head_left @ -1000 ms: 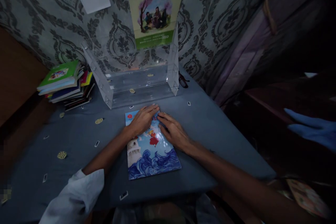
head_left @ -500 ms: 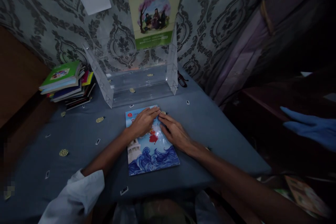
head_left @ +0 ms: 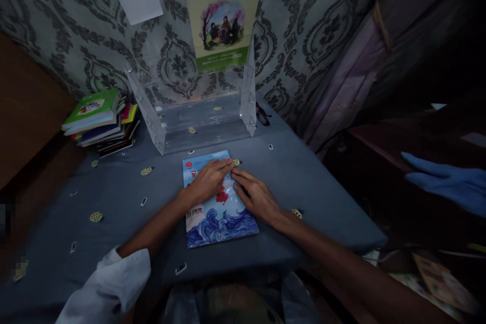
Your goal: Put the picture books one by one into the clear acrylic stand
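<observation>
A closed blue picture-covered book [head_left: 224,228] with waves and a small red figure lies flat on the blue tablecloth in front of me. My left hand [head_left: 208,180] rests flat across the book's upper half, its fingers stretched toward the upper right corner. Along the book's right edge lies my right hand [head_left: 258,195], fingers extended and nearly meeting the left fingertips. Both hands cover part of the cover picture. Neither hand grips anything.
A transparent rack [head_left: 205,134] stands behind the book, with a green-and-cream book [head_left: 223,25] upright above it. Stacked books [head_left: 100,121] are at the left, glasses [head_left: 262,114] right of the rack. A blue glove-like shape [head_left: 448,179] shows at far right, beyond the table edge.
My left hand has shifted slightly across the cover, showing a little more of its upper left. The right hand stays by the right edge. The whole view has moved slightly.
</observation>
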### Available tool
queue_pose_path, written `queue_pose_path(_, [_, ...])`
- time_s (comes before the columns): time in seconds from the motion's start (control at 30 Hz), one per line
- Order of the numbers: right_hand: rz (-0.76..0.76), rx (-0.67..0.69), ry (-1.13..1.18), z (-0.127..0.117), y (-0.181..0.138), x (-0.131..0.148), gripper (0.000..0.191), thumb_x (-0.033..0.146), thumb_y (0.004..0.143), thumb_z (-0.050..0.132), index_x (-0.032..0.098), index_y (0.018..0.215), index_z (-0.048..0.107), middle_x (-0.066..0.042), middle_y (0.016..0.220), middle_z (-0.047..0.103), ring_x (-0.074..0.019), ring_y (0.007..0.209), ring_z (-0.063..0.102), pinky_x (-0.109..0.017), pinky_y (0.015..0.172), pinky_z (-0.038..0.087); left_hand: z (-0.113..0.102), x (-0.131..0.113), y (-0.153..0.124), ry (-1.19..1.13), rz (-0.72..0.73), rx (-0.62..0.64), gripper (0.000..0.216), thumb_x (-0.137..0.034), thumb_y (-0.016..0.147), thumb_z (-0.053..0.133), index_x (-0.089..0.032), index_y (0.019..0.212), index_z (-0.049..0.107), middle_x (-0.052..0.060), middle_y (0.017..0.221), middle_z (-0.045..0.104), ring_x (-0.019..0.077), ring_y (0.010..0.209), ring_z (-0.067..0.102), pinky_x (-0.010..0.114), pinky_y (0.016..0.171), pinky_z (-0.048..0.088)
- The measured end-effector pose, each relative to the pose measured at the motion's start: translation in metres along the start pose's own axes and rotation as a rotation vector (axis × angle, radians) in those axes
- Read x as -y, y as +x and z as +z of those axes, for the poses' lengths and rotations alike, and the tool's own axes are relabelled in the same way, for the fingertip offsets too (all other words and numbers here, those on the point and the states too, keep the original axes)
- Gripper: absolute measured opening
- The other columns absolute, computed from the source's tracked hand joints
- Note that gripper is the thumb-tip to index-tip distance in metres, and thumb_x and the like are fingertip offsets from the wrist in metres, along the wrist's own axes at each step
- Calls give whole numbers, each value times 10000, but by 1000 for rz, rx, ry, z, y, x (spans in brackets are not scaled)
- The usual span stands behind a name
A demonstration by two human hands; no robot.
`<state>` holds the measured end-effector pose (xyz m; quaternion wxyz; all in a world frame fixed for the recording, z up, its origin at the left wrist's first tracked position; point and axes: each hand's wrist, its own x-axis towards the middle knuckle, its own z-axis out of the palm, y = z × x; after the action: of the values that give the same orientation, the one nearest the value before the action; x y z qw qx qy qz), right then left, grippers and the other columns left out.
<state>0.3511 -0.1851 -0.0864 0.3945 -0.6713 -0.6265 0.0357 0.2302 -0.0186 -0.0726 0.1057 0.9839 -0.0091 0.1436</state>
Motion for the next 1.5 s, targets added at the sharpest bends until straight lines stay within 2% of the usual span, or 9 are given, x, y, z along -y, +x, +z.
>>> queue_pose_path(0.33, [7, -6, 33, -2, -17, 5, 383, 212, 976, 477, 171, 1311, 660, -158, 1370, 640, -284, 1286, 607, -492, 1089, 516, -8, -19, -4, 3, -13, 36, 572, 24, 850, 495, -158, 1389, 550, 136, 1459, 571, 231, 1363, 538, 459, 1141, 447])
queue_pose_path(0.43, [2, -9, 32, -3, -23, 8, 385, 221, 984, 469, 157, 1315, 655, -167, 1363, 644, -282, 1280, 613, -482, 1085, 522, -8, -25, -8, 15, -31, 52, 586, 22, 837, 504, -165, 1391, 550, 129, 1471, 562, 228, 1372, 530, 464, 1165, 418])
queue_pose_path(0.63, [-15, -12, 31, -7, -35, 18, 378, 216, 991, 469, 179, 1319, 653, -154, 1342, 660, -279, 1269, 622, -484, 1075, 531, -9, -36, -16, 21, -17, 88, 560, -9, 860, 462, -147, 1397, 541, 131, 1480, 554, 200, 1408, 491, 428, 1188, 389])
queue_pose_path(0.83, [-1, 7, 39, -14, -52, 27, 396, 205, 988, 480, 214, 1350, 641, -129, 1363, 653, -274, 1273, 620, -491, 1080, 528, -10, -51, -27, 15, 11, 111, 562, -30, 907, 404, -181, 1442, 489, 110, 1507, 526, 190, 1424, 471, 452, 1193, 379])
queue_pose_path(1.1, [-18, 15, 62, -23, -78, 45, 402, 191, 997, 477, 222, 1368, 629, -122, 1343, 670, -267, 1263, 628, -486, 1082, 531, -13, -80, -44, 7, 14, 127, 467, -63, 962, 422, -150, 1414, 503, 127, 1502, 530, 191, 1427, 467, 416, 1201, 371])
queue_pose_path(1.23, [-33, -9, 72, -24, -96, 52, 405, 180, 1001, 477, 234, 1377, 618, -115, 1371, 652, -263, 1296, 603, -487, 1094, 522, -12, -97, -56, -2, 17, 116, 486, -46, 948, 425, -152, 1417, 495, 125, 1505, 528, 192, 1431, 461, 407, 1198, 379])
queue_pose_path(1.5, [-140, -115, -41, -18, -119, 56, 450, 124, 991, 503, 219, 1427, 561, -129, 1334, 672, -243, 1277, 619, -459, 1088, 539, -1, -134, -86, 54, -31, 6, 551, -7, 910, 406, -113, 1448, 458, 159, 1500, 523, 208, 1446, 439, 423, 1203, 384])
